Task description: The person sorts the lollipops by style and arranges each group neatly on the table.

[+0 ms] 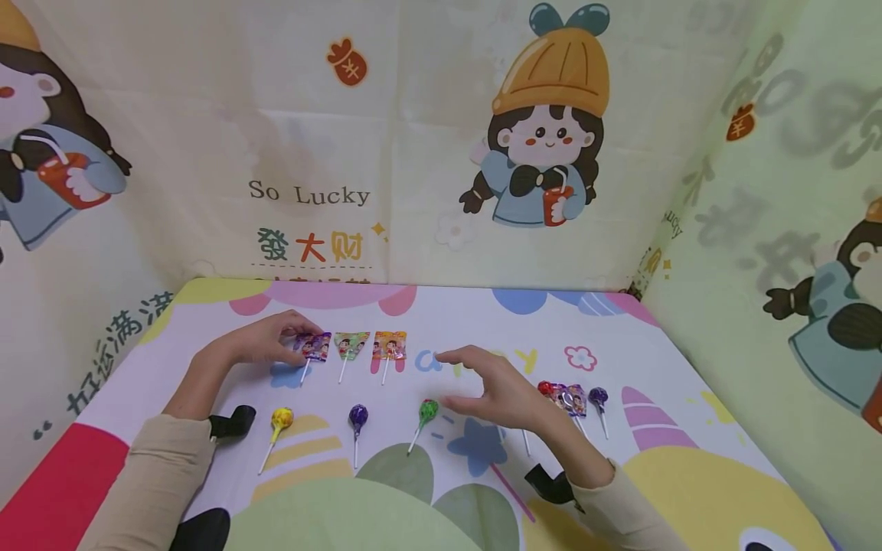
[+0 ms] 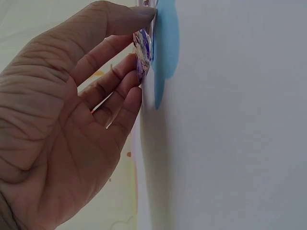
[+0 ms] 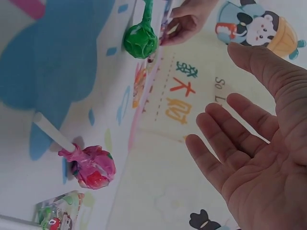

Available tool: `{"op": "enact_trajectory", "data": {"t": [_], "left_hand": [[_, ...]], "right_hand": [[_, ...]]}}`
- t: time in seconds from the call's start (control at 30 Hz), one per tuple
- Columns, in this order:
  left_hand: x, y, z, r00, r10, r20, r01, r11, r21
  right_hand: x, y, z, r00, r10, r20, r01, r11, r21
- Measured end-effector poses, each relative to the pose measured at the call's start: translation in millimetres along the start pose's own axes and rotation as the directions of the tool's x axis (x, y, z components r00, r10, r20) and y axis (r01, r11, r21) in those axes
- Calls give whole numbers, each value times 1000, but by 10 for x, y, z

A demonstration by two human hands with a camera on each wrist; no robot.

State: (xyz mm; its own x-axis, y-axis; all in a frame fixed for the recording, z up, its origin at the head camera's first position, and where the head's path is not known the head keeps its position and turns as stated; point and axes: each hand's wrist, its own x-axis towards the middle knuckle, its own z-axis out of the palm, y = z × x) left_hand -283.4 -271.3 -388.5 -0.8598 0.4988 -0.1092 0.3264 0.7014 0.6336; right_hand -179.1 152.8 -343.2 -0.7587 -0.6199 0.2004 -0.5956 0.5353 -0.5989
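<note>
My left hand (image 1: 265,340) pinches a flat-wrapped purple lollipop (image 1: 315,348) at the left end of the back row. In the left wrist view, thumb and fingertips touch opposite edges of its shiny wrapper (image 2: 143,57). Beside it lie a flat green-wrapped lollipop (image 1: 352,344) and an orange-wrapped one (image 1: 390,346). My right hand (image 1: 499,390) holds nothing, its thumb and fingers spread apart near a round green lollipop (image 1: 428,411). In the right wrist view, a pink lollipop (image 3: 93,165) also lies near this hand; the head view mostly hides it.
Nearer me are round yellow (image 1: 282,418) and purple (image 1: 358,417) lollipops. Right of my right forearm lie a red lollipop (image 1: 546,388), a flat purple-wrapped one (image 1: 572,400) and a round dark purple one (image 1: 598,398). A printed cloth wall (image 1: 427,153) stands behind the table.
</note>
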Motion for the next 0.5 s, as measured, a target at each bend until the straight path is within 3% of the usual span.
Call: {"op": "enact_trajectory", "data": {"t": [0.5], "left_hand": [[1,-12,10,1000,18,-12,-18,999,30]], "right_hand": [[-107,-30,13,999,32,9,-32,999,12]]}}
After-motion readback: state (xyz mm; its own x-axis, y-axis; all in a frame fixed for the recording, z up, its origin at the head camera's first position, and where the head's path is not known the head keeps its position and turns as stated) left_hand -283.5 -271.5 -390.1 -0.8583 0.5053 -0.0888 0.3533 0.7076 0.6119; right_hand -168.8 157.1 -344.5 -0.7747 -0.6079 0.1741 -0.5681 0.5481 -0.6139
